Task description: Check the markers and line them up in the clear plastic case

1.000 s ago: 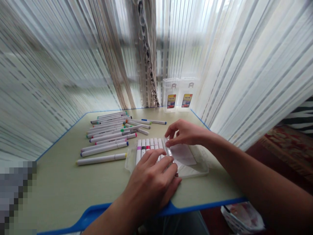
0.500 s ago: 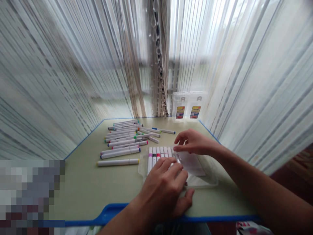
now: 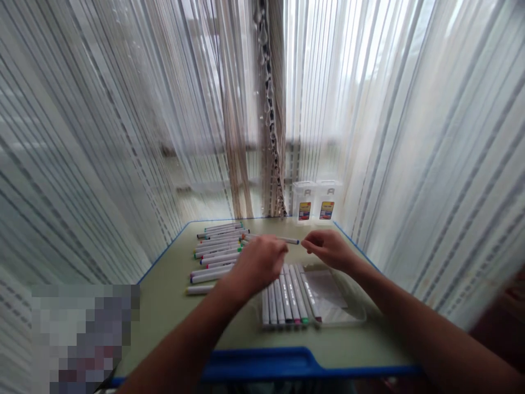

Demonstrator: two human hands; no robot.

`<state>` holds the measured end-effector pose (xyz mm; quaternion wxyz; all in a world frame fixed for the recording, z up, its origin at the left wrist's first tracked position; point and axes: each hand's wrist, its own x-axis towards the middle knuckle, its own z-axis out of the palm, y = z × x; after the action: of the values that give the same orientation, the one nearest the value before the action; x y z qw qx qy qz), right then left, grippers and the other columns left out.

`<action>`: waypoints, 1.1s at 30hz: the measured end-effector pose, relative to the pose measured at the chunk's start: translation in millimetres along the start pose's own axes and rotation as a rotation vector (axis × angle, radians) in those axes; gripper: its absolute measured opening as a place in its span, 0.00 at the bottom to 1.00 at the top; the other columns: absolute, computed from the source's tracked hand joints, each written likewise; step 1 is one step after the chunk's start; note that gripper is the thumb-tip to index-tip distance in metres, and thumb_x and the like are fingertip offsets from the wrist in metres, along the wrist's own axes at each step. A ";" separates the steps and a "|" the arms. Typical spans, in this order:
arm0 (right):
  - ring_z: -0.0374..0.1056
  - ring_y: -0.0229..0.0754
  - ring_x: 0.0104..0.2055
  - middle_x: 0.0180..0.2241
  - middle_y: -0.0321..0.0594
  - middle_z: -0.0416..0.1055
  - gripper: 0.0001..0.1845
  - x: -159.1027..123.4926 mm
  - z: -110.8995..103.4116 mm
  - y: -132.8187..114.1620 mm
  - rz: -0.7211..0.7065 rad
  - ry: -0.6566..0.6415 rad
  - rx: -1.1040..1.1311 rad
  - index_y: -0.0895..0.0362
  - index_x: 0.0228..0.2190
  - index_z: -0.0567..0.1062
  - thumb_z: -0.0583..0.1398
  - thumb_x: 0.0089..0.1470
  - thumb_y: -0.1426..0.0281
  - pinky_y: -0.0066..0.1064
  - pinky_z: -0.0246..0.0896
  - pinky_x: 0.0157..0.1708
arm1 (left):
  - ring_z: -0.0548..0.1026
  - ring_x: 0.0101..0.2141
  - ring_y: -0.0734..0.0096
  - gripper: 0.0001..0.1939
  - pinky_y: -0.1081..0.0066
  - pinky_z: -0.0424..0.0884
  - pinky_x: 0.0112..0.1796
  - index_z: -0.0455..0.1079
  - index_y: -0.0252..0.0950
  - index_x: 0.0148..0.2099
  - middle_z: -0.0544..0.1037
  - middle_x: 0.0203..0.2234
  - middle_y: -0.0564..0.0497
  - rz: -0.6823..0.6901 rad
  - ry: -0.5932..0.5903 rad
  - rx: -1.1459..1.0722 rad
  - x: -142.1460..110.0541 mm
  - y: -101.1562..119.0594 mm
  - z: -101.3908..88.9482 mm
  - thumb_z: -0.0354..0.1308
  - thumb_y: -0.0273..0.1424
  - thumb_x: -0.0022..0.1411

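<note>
A clear plastic case (image 3: 356, 318) lies open on the table, with a row of white markers (image 3: 287, 301) in its left part. One marker with a dark end (image 3: 310, 298) lies slightly apart, tilted, near the case's middle. My left hand (image 3: 260, 261) is over the far end of the row, beside the loose markers, fingers curled; its fingertips are partly hidden. My right hand (image 3: 326, 249) hovers past the case's far edge with its fingers pinched together and nothing visible in them. Close to its fingertips is a blue-ended marker (image 3: 291, 240), partly behind my left hand.
Several loose white markers (image 3: 217, 254) with coloured ends lie on the left of the pale green table (image 3: 172, 323). Two clear cases with labels (image 3: 315, 200) stand at the back right. String curtains (image 3: 197, 137) hang around the table. A blue edge tray (image 3: 262, 361) is in front.
My left hand has moved up and away from the case's near part, uncovering the marker row. My right hand has closed its fingers and shifted slightly. The camera view has tilted upward.
</note>
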<state>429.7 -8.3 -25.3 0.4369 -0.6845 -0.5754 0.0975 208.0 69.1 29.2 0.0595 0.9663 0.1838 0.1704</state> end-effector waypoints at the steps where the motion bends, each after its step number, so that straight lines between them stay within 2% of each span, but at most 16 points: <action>1: 0.64 0.37 0.21 0.20 0.43 0.75 0.16 0.1 0.2 0.2 -0.003 0.011 0.004 0.60 0.24 0.79 0.61 0.54 0.61 0.29 0.54 0.24 | 0.78 0.41 0.61 0.13 0.65 0.70 0.44 0.79 0.36 0.44 0.82 0.39 0.43 -0.086 -0.018 0.056 7.9 -14.8 -5.2 0.52 0.27 0.67; 5: 0.67 0.38 0.21 0.20 0.44 0.76 0.17 1.2 1.0 1.5 -0.014 0.035 0.015 0.60 0.25 0.79 0.60 0.54 0.60 0.29 0.57 0.24 | 0.79 0.41 0.55 0.09 0.63 0.70 0.43 0.80 0.32 0.40 0.82 0.37 0.39 -0.172 -0.043 0.115 23.0 -66.7 -6.9 0.60 0.27 0.60; 9: 0.66 0.38 0.21 0.20 0.43 0.76 0.16 0.8 0.8 3.4 -0.012 0.015 0.009 0.60 0.25 0.79 0.61 0.53 0.61 0.28 0.56 0.23 | 0.79 0.38 0.55 0.09 0.64 0.70 0.39 0.81 0.33 0.37 0.82 0.34 0.40 -0.162 -0.067 0.106 21.1 -90.3 9.3 0.62 0.32 0.59; 13: 0.64 0.36 0.21 0.21 0.41 0.76 0.16 -3.2 -0.6 0.1 0.004 -0.022 0.010 0.60 0.27 0.80 0.61 0.55 0.60 0.28 0.54 0.23 | 0.78 0.33 0.59 0.09 0.66 0.68 0.37 0.81 0.34 0.34 0.82 0.30 0.42 -0.130 -0.075 0.050 21.8 -98.3 22.6 0.61 0.33 0.62; 16: 0.62 0.35 0.21 0.22 0.40 0.75 0.16 -6.7 -1.2 -6.9 -0.009 -0.034 0.032 0.60 0.28 0.80 0.62 0.55 0.60 0.27 0.52 0.22 | 0.77 0.34 0.57 0.08 0.64 0.68 0.40 0.80 0.34 0.33 0.81 0.29 0.42 -0.091 -0.039 0.003 24.7 -101.0 26.9 0.61 0.31 0.62; 20: 0.60 0.34 0.19 0.22 0.40 0.75 0.17 -4.1 -2.1 -18.5 -0.002 0.023 0.059 0.59 0.27 0.79 0.62 0.56 0.59 0.27 0.52 0.20 | 0.76 0.41 0.56 0.09 0.61 0.67 0.46 0.78 0.33 0.37 0.80 0.34 0.41 -0.043 0.103 -0.088 27.4 -94.4 24.5 0.57 0.30 0.66; 23: 0.65 0.35 0.20 0.23 0.41 0.76 0.17 7.8 -2.4 -30.0 0.009 0.009 0.071 0.60 0.27 0.79 0.61 0.57 0.59 0.27 0.57 0.21 | 0.76 0.39 0.61 0.13 0.63 0.69 0.45 0.74 0.31 0.44 0.80 0.37 0.42 -0.044 0.246 -0.183 28.8 -81.8 19.4 0.51 0.32 0.71; 25: 0.66 0.35 0.21 0.24 0.42 0.76 0.18 17.3 0.2 -38.8 0.023 -0.034 0.085 0.59 0.26 0.78 0.62 0.57 0.58 0.26 0.59 0.21 | 0.76 0.34 0.66 0.14 0.67 0.71 0.39 0.71 0.31 0.45 0.79 0.35 0.44 -0.068 0.359 -0.379 29.8 -71.9 17.6 0.49 0.35 0.72; 28: 0.69 0.36 0.23 0.28 0.45 0.79 0.21 25.5 10.6 -49.8 0.097 -0.106 0.332 0.59 0.28 0.77 0.60 0.59 0.54 0.24 0.61 0.18 | 0.74 0.28 0.72 0.12 0.71 0.71 0.33 0.70 0.32 0.42 0.79 0.31 0.48 -0.118 0.496 -0.977 31.1 -59.1 20.5 0.56 0.38 0.67; 30: 0.71 0.36 0.23 0.29 0.46 0.79 0.24 23.9 18.9 -53.4 0.119 -0.124 0.395 0.59 0.31 0.77 0.57 0.60 0.51 0.25 0.63 0.18 | 0.76 0.28 0.73 0.13 0.71 0.72 0.34 0.69 0.32 0.43 0.80 0.32 0.49 -0.172 0.514 -1.276 31.4 -53.7 25.2 0.61 0.36 0.62; 33: 0.68 0.35 0.21 0.27 0.42 0.77 0.23 12.9 24.5 -53.7 0.078 -0.119 0.497 0.60 0.35 0.78 0.63 0.55 0.52 0.25 0.62 0.17 | 0.77 0.29 0.74 0.15 0.70 0.74 0.36 0.70 0.31 0.43 0.81 0.32 0.50 -0.275 0.504 -1.507 30.2 -49.3 30.9 0.66 0.33 0.57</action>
<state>380.5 12.4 3.0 0.5529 -0.5708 -0.5319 0.2925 228.8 124.4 0.8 0.6725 0.5675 0.1444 0.4526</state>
